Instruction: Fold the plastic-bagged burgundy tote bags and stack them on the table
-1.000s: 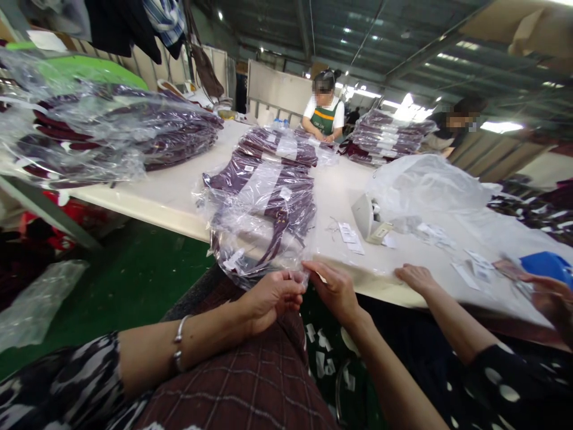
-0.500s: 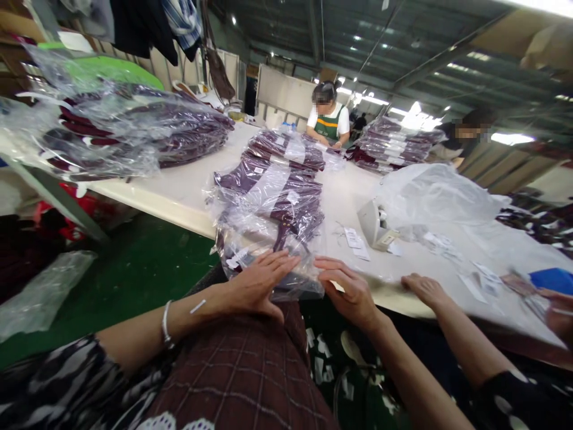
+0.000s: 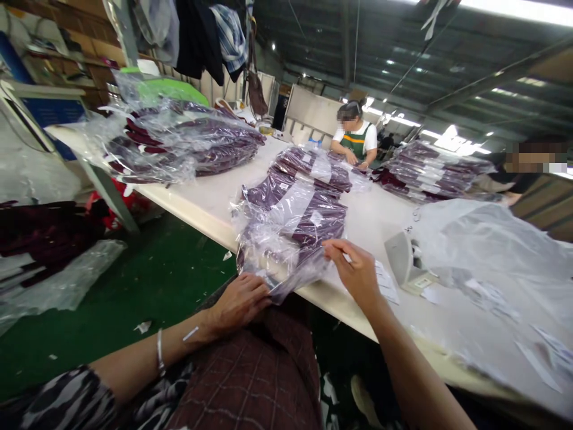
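At far left, beyond our left grip, we see a heap of bagged garments (image 3: 192, 143) on the pale surface (image 3: 367, 218). Our left grip (image 3: 239, 301) lies palm down at the near edge, its fingers bent against the plastic; we cannot tell whether they hold it. Ahead of and between our two grips lies the bagged purple garment (image 3: 293, 206), its near end reaching the surface's edge. Our right grip (image 3: 356, 269) is narrow, thumb and fingers pinching the bag's clear film (image 3: 308, 272). Beyond it, a co-worker in a green apron (image 3: 356, 143) bends over the far side. Just right of that grip lie white tags (image 3: 387, 283), then a grey box (image 3: 400, 263), with white plastic sheeting (image 3: 483, 239) farther right.
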Available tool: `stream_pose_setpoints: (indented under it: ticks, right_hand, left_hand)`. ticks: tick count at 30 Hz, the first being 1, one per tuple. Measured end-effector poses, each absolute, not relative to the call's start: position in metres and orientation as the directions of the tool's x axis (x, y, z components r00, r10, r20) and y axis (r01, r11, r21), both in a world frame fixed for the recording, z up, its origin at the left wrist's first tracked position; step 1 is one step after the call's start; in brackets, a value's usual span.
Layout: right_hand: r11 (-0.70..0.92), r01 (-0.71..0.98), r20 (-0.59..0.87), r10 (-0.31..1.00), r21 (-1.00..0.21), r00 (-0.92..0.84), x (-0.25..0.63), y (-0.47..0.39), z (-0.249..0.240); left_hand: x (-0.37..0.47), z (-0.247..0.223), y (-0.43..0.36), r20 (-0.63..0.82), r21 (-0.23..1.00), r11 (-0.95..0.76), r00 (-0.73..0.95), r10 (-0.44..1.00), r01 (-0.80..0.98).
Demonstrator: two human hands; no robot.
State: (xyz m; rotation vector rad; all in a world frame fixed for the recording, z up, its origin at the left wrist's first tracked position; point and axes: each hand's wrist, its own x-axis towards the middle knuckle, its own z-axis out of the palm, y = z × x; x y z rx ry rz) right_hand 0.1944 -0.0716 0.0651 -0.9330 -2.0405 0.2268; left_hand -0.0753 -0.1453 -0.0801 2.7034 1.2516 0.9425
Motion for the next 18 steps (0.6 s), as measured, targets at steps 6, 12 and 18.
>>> stream_pose_setpoints:
  ticks: [6,12,18]
  right_hand:
    - [0.584,0.582,0.411,0.812,-0.566,-0.414,0.129,0.031,0.03]
    - [0.482,0.606,0.32,0.875,-0.632,-0.363,0.11,0.064,-0.019]
    - [0.379,0.63,0.251,0.925,-0.678,-0.286,0.105,0.072,-0.027]
  left_hand:
    - [-0.08,-0.083,-0.145,0.584,0.325,-0.654,0.399,0.707,0.683]
    - [-0.086,-0.094,-0.137,0.498,0.369,-0.595,0.389,0.775,0.714]
    - [-0.097,-0.085,-0.123,0.394,0.389,-0.688,0.565,0.725,0.613]
